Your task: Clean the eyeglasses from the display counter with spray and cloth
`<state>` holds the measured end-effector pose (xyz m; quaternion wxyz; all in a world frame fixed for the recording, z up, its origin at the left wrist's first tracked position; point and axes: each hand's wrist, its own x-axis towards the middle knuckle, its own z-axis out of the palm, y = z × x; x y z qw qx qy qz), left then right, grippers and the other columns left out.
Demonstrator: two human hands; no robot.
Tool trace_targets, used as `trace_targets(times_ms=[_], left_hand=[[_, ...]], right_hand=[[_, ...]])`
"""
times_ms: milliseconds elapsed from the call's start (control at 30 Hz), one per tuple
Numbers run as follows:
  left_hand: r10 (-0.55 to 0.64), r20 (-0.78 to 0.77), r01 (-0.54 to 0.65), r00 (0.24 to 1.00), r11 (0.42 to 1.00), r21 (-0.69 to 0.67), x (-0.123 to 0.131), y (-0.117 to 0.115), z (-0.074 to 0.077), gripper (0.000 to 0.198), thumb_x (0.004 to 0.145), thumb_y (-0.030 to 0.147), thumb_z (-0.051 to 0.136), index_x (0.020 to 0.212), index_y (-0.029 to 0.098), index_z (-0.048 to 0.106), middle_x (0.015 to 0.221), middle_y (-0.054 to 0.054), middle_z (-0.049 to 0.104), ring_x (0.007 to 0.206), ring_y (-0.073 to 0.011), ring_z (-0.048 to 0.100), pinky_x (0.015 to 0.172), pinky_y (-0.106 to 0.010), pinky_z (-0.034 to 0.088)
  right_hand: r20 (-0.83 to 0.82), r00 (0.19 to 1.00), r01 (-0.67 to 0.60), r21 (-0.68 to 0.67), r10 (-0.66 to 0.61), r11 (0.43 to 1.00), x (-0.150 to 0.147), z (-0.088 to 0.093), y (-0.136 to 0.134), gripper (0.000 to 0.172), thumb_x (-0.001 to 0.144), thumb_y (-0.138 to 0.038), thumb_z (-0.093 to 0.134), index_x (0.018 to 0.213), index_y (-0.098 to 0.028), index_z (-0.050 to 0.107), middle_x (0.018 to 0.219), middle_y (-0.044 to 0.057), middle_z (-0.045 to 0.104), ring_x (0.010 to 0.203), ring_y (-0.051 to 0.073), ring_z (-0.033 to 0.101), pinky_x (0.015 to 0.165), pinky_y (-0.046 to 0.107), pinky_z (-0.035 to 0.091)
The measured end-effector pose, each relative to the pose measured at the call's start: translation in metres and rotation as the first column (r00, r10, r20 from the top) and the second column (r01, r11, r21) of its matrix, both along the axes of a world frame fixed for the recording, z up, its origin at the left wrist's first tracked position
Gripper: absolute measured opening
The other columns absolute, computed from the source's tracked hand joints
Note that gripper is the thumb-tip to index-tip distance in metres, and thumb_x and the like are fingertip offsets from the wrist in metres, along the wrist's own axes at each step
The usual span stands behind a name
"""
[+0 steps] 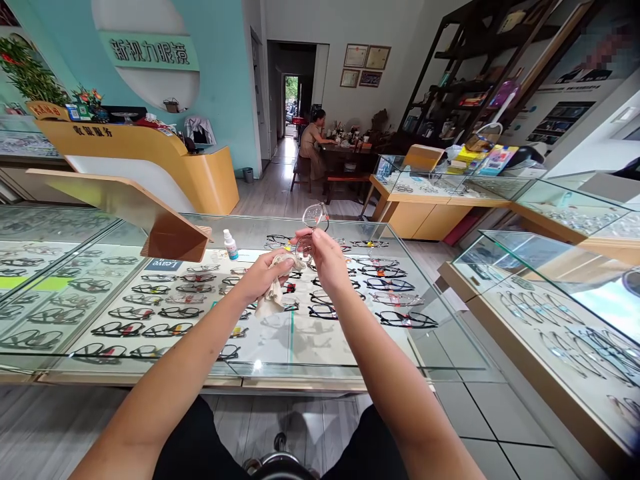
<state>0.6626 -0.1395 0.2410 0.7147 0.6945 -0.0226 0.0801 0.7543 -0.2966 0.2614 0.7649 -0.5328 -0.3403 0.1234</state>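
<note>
Above the glass display case, my right hand (pixel 327 257) pinches a pair of eyeglasses (pixel 315 217) by the frame, one lens standing up past the fingertips. My left hand (pixel 267 273) is closed on a pale cleaning cloth (pixel 271 299), which hangs down below the fingers and reaches to the lower part of the glasses. Whether the cloth presses on a lens is hidden by the fingers. A small white spray bottle (pixel 231 245) stands on the glass to the left of my hands.
Rows of eyeglasses (pixel 183 312) lie inside the display case (pixel 265 367) beneath my arms. A wooden-backed stand (pixel 175 237), perhaps a mirror, rises at the left. More glass cases (pixel 500 293) line the right. A seated person (pixel 313 147) is at a far table.
</note>
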Motion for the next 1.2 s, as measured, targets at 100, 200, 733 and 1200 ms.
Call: trace_targets(times_ms=[100, 200, 733, 1200], left_hand=[[-0.013, 0.004, 0.013, 1.000, 1.000, -0.018, -0.0004, -0.0001, 0.0007, 0.057, 0.081, 0.072, 0.084, 0.093, 0.020, 0.063, 0.070, 0.004, 0.047, 0.057, -0.0107, 0.045, 0.055, -0.026, 0.038], [-0.024, 0.003, 0.024, 1.000, 0.999, -0.034, -0.0007, 0.0004, 0.0005, 0.058, 0.081, 0.071, 0.086, 0.095, 0.019, 0.064, 0.070, 0.004, 0.048, 0.057, -0.0102, 0.046, 0.054, -0.024, 0.037], [-0.047, 0.010, 0.047, 0.999, 0.999, -0.024, -0.0016, -0.0004, 0.0002, 0.055, 0.083, 0.069, 0.086, 0.090, 0.019, 0.065, 0.070, 0.004, 0.051, 0.057, -0.0107, 0.047, 0.057, -0.026, 0.042], [-0.029, -0.015, 0.027, 0.999, 0.994, -0.108, -0.0015, 0.0010, -0.0002, 0.056, 0.079, 0.068, 0.090, 0.096, 0.019, 0.069, 0.069, 0.004, 0.051, 0.055, -0.0099, 0.048, 0.054, -0.023, 0.041]], right_hand=[[-0.003, 1.000, -0.003, 0.018, 0.003, 1.000, 0.0007, -0.0006, -0.0005, 0.042, 0.099, -0.065, 0.064, 0.107, -0.026, 0.078, 0.102, 0.007, 0.080, 0.089, 0.023, 0.065, 0.085, 0.037, 0.052], [-0.011, 1.000, -0.016, 0.039, 0.017, 0.999, 0.0010, -0.0014, -0.0004, 0.040, 0.100, -0.063, 0.066, 0.107, -0.026, 0.079, 0.100, 0.006, 0.080, 0.088, 0.022, 0.064, 0.084, 0.036, 0.051], [-0.016, 1.000, -0.011, 0.058, 0.012, 0.998, 0.0027, -0.0030, 0.0007, 0.038, 0.100, -0.061, 0.066, 0.106, -0.026, 0.081, 0.099, 0.005, 0.081, 0.086, 0.022, 0.064, 0.082, 0.036, 0.050], [-0.006, 1.000, 0.002, 0.017, -0.002, 1.000, 0.0005, -0.0016, 0.0010, 0.041, 0.098, -0.066, 0.066, 0.102, -0.027, 0.080, 0.099, 0.006, 0.081, 0.086, 0.023, 0.064, 0.084, 0.038, 0.051]])
